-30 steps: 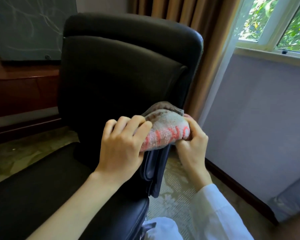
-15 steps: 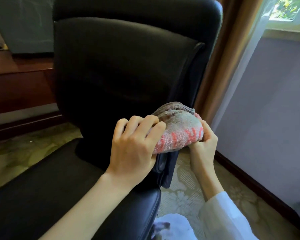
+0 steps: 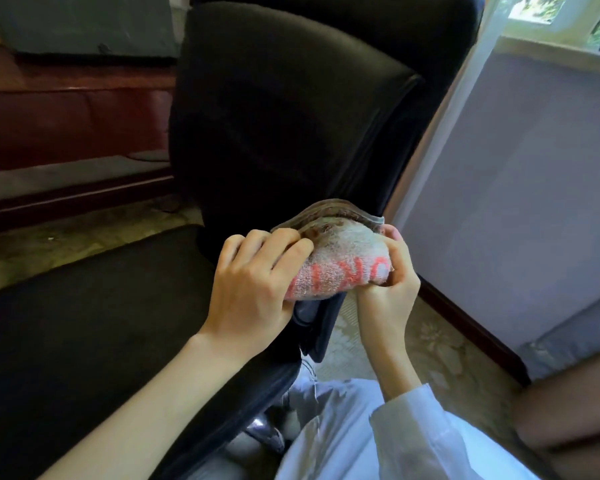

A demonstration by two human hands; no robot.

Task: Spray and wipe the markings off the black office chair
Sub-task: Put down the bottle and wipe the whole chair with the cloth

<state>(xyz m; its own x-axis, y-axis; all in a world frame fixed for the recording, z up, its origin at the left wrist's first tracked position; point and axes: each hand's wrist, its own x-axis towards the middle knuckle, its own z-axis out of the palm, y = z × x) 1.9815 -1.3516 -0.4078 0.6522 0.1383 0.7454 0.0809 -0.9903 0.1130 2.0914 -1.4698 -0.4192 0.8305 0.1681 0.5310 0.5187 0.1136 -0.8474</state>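
Observation:
The black office chair [image 3: 284, 109] fills the left and middle of the view, backrest upright and seat [image 3: 94, 334] stretching to the lower left. A folded grey cloth with red lettering [image 3: 343, 268] is held in front of the backrest's lower right edge, above the armrest. My left hand [image 3: 253, 289] grips the cloth's left end with curled fingers. My right hand [image 3: 388, 289] grips its right end from below and behind. No markings show on the dark chair surface. No spray bottle is in view.
A dark red wooden cabinet [image 3: 66, 119] stands behind the chair on the left. A pale wall [image 3: 520, 202] and a curtain [image 3: 465, 98] rise to the right under a window [image 3: 561, 15]. Patterned carpet [image 3: 430, 348] lies below, with a sofa edge [image 3: 568, 348] at the lower right.
The view has tilted and shifted slightly, bringing the chair closer. Both hands stay on the cloth; the red lettering has turned more toward me as the cloth is rolled between them.

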